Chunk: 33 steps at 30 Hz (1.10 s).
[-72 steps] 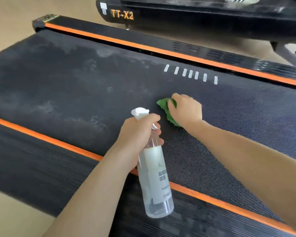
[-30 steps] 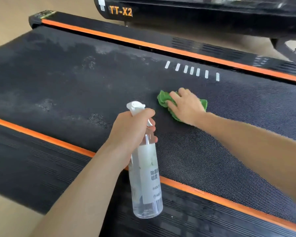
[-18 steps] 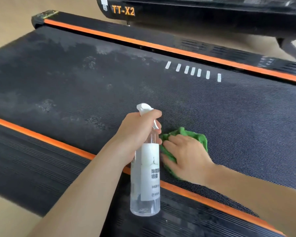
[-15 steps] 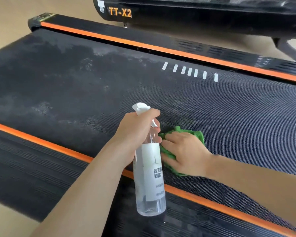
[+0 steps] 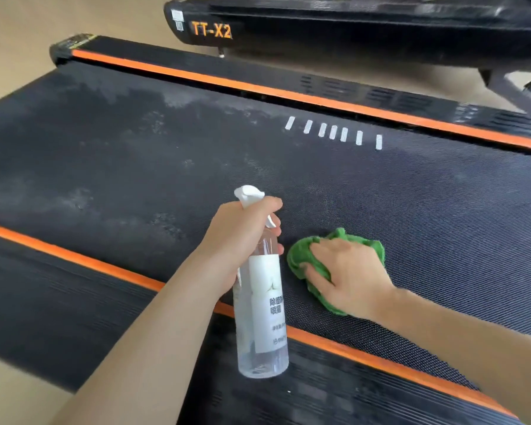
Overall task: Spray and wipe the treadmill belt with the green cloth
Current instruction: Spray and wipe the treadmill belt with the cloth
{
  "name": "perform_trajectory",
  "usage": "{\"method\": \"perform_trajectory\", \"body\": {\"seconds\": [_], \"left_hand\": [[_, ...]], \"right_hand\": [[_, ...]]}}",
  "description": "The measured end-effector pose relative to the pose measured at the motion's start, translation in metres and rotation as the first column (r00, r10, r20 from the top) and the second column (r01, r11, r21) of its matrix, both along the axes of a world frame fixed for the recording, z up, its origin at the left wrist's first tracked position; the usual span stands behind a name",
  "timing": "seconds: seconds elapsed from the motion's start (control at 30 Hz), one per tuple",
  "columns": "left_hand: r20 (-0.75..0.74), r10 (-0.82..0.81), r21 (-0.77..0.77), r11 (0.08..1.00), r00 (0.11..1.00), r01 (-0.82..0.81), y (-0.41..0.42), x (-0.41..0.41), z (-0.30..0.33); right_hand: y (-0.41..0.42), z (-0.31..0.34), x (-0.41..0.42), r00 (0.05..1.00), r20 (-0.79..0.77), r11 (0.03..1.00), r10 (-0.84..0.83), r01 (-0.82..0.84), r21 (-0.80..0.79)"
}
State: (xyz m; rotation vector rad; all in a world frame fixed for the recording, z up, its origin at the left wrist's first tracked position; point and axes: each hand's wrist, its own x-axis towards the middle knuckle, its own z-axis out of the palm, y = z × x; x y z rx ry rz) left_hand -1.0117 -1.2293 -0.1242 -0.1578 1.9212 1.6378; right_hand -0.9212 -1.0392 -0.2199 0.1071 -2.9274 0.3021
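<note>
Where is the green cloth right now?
In the head view the green cloth lies on the belt, under the right hand, beside the spray bottle.

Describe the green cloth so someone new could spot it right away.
Find the wide black treadmill belt between two orange stripes. Near its closer stripe, the right hand presses on a crumpled green cloth, beside the clear spray bottle. It is the only green thing there.

Beige floor (image 5: 19,23) beneath; a second black machine (image 5: 365,29) marked "TT-X2" stands behind.

R hand (image 5: 350,271) + cloth (image 5: 304,256) slid nearer (belt edge).
</note>
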Motion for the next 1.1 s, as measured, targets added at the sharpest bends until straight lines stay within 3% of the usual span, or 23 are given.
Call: {"method": "perform_trajectory", "body": {"seconds": [0.1,0.43,0.77,0.9,1.1], "left_hand": [[-0.022,-0.022,0.025,0.999,1.000,0.022,0.006,0.004,0.003],[-0.071,0.074,0.011,0.997,0.995,-0.073,0.008,0.009,0.016],[-0.071,0.047,-0.170,0.984,0.996,-0.058,-0.009,0.006,0.001],[-0.023,0.137,-0.135,0.981,0.990,-0.139,-0.025,-0.002,0.002],[-0.077,0.213,-0.151,0.963,0.974,-0.222,-0.045,-0.006,0.008]], "right_hand": [[0.012,-0.002,0.040,0.999,-0.037,0.998,0.013,-0.010,0.056],[0.013,-0.004,0.039,0.995,-0.103,0.996,-0.008,0.016,0.086],[0.013,-0.006,0.039,0.991,-0.131,0.993,-0.024,0.038,0.110],[0.013,-0.006,0.040,0.990,-0.143,0.994,-0.019,0.033,0.100],[0.012,-0.005,0.038,0.987,-0.159,0.995,-0.017,0.033,0.099]]}}
